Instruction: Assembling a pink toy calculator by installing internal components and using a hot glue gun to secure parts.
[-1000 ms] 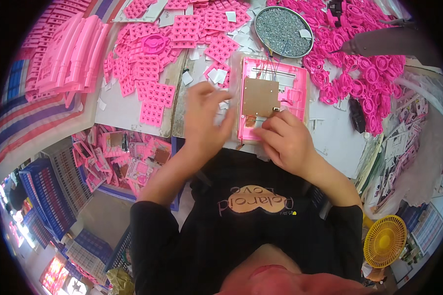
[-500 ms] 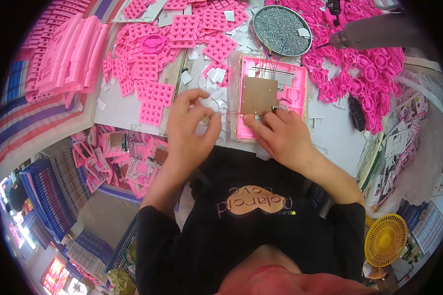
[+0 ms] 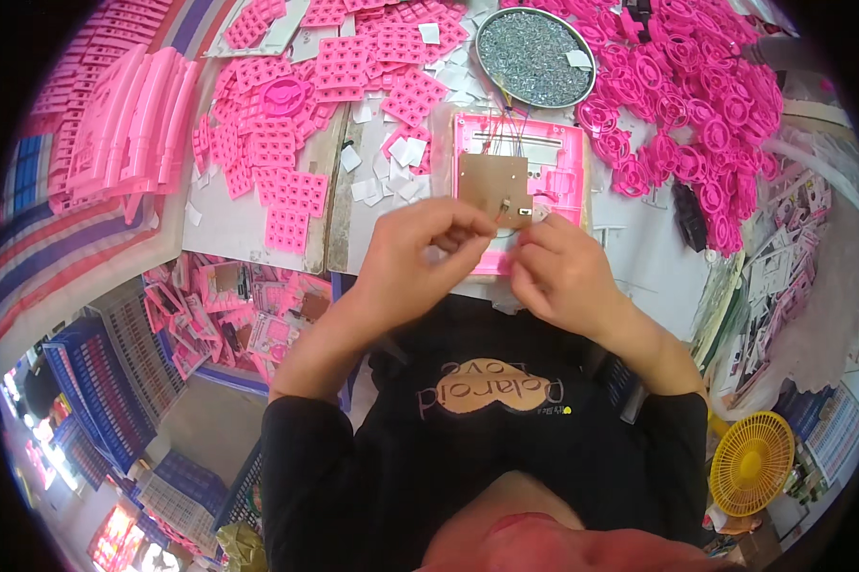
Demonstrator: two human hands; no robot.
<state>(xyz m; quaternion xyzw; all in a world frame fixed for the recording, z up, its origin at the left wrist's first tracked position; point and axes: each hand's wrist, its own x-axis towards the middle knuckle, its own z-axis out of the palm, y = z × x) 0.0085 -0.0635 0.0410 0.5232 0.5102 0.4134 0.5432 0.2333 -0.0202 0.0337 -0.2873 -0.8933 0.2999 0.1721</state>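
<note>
In front of me a pink plastic casing [image 3: 570,143] lies face down, its inside showing. A brown circuit board [image 3: 482,181] sits on it, with thin coloured wires running from its far edge. My left hand [image 3: 425,253] is over the board's near edge, thumb and forefinger pinched on what looks like a thin wire [image 3: 502,212] with a small end piece. Close beside it, my right hand [image 3: 565,269] is closed at the board's near right corner; whatever its fingertips hold is hidden.
A round tray of small metal screws [image 3: 534,57] stands beyond the casing. Pink button pads [image 3: 286,143] and white paper squares [image 3: 391,172] lie to the left. Pink ring-shaped parts [image 3: 677,124] are heaped at right, near a black object [image 3: 689,217]. Pink casings [image 3: 129,124] stack far left.
My left hand has moved right, from beside the casing to over the board. My right hand has drawn slightly nearer with fingers curled. The dark tool at upper right has swung away rightward.
</note>
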